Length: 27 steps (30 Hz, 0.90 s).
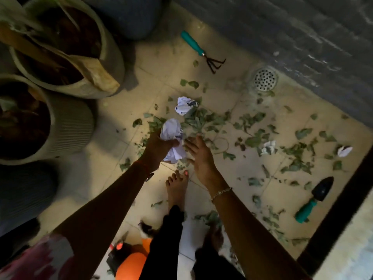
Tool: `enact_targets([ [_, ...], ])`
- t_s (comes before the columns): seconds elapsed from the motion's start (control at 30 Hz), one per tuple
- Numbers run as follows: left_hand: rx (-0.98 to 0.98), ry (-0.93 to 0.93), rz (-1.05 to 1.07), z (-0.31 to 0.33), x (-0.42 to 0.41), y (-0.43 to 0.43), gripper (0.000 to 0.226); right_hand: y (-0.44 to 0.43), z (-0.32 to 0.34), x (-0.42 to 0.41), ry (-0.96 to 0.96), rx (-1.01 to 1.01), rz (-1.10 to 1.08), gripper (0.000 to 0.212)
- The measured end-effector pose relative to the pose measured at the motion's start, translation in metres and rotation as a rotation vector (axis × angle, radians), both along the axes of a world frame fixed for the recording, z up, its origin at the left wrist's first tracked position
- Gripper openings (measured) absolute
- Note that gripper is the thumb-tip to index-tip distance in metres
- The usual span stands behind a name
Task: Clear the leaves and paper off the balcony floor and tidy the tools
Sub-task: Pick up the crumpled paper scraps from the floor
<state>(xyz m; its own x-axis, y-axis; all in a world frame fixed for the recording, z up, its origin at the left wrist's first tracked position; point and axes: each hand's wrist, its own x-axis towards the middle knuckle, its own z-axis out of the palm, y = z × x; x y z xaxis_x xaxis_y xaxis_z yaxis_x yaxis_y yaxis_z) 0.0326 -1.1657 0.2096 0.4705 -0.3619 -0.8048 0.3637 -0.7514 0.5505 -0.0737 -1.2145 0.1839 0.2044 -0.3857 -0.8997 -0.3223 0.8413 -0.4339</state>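
- White crumpled paper (171,132) with dark print sits in the left hand (157,146); I can see the fingers (174,142) curled round it, holding it just above the floor (232,174) near the middle of the scene.
- On my right hand (198,154) the fingers are straight and spread, holding nothing, palm down just right of the held paper and over the leaves (252,138).
- Green leaves lie scattered across the pale tiles, thickest around the hands and thinning out to the right.
- I see a second paper ball (185,106) on the floor just beyond the held one, among the leaves.
- Two smaller paper scraps lie further right, one (268,147) in the leaf litter and one (344,151) near the right edge.
- A hand rake (201,50) with a teal handle lies far from me, near the grey wall (302,27), with a round metal drain (265,79) to its right.
- A trowel (314,199) with a dark blade and teal handle lies near the right, well apart from the rake.
- Plant pots (70,126) stand along the left side.
- A bare foot (176,188) is planted on the tiles between my two arms, and a bracelet (221,193) rings the right wrist.
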Motion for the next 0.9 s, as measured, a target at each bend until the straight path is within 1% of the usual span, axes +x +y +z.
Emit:
enact_targets([
  [0.03,0.003,-0.018,-0.017,-0.002,0.004,-0.004,0.029,-0.006,-0.015,-0.002,0.08,-0.088,0.097,0.04],
  [0.07,0.008,-0.023,-0.028,-0.012,0.009,-0.008,0.03,-0.01,-0.031,0.003,0.147,-0.136,0.152,0.036],
  [0.1,0.015,-0.02,-0.034,-0.02,0.013,-0.012,0.031,-0.015,-0.034,0.008,0.17,-0.197,0.238,0.032],
  [0.13,0.023,-0.009,-0.037,-0.034,0.017,-0.015,0.033,-0.021,-0.053,0.011,0.193,-0.269,0.362,0.032],
  [0.2,0.032,0.014,-0.042,-0.047,0.022,-0.019,0.036,-0.035,-0.073,0.015,0.266,-0.446,0.646,0.038],
  [0.23,0.031,0.021,-0.019,-0.062,0.027,-0.021,0.036,-0.044,-0.091,0.021,0.282,-0.508,0.745,0.041],
  [0.27,0.032,0.021,0.008,-0.076,0.031,-0.022,0.037,-0.053,-0.11,0.028,0.309,-0.591,0.813,0.042],
  [0.3,0.032,0.019,0.025,-0.077,0.033,-0.022,0.038,-0.062,-0.114,0.032,0.316,-0.658,0.857,0.038],
  [0.33,0.036,0.02,0.049,-0.092,0.037,-0.022,0.039,-0.07,-0.134,0.039,0.334,-0.735,0.926,0.036],
  [0.37,0.041,0.024,0.08,-0.107,0.041,-0.022,0.039,-0.078,-0.153,0.047,0.344,-0.82,1.001,0.038],
  [0.4,0.034,0.025,0.089,-0.11,0.043,-0.022,0.038,-0.086,-0.153,0.051,0.357,-0.888,1.08,0.043],
  [0.47,0.043,0.04,0.08,-0.136,0.049,-0.022,0.039,-0.098,-0.183,0.064,0.398,-0.969,1.287,0.055],
  [0.5,0.03,0.05,0.08,-0.138,0.051,-0.023,0.04,-0.103,-0.184,0.067,0.43,-1.003,1.386,0.058],
  [0.53,0.026,0.054,0.074,-0.149,0.053,-0.025,0.041,-0.106,-0.193,0.071,0.451,-1.01,1.483,0.059],
  [0.6,0.019,0.05,0.071,-0.161,0.056,-0.028,0.044,-0.105,-0.199,0.078,0.474,-1.09,1.567,0.055],
  [0.7,0.025,0.036,0.063,-0.167,0.055,-0.037,0.046,-0.104,-0.2,0.078,0.479,-1.289,1.585,0.043],
  [0.73,0.007,0.058,0.053,-0.161,0.051,-0.042,0.046,-0.107,-0.195,0.071,0.473,-1.315,1.576,0.039],
  [0.77,-0.013,0.096,0.056,-0.157,0.047,-0.046,0.045,-0.107,-0.191,0.064,0.446,-1.317,1.501,0.035],
  [0.8,-0.056,0.142,0.077,-0.153,0.048,-0.044,0.045,-0.104,-0.191,0.065,0.379,-1.294,1.365,0.033],
  [0.83,-0.104,0.208,0.087,-0.145,0.041,-0.051,0.049,-0.107,-0.186,0.055,0.296,-1.219,1.159,0.032],
  [0.9,-0.166,0.271,0.067,-0.133,0.035,-0.055,0.051,-0.101,-0.166,0.048,0.052,-0.957,0.7,0.031],
])
